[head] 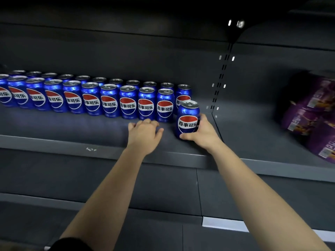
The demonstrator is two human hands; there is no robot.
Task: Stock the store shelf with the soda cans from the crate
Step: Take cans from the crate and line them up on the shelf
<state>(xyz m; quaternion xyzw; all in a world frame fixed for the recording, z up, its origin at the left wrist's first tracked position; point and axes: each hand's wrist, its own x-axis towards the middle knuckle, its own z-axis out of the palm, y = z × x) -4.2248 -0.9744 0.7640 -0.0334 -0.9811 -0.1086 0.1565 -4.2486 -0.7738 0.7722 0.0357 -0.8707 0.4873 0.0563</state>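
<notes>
R hand [202,132] was wrapped round a blue soda can [188,119] — thumb at the base, fingers behind — can upright on the dark shelf [76,142], just in front of and to the right of the front row's end. L hand [144,132] was empty, palm down, fingers loosely spread, over the shelf just in front of the front row of cans [108,101]; contact w/ shelf unclear. Back row [116,81] sat directly behind, labels facing out. Purple packs [311,113] were stacked in the next bay to the right, past the slotted upright [220,82] — blurred.
</notes>
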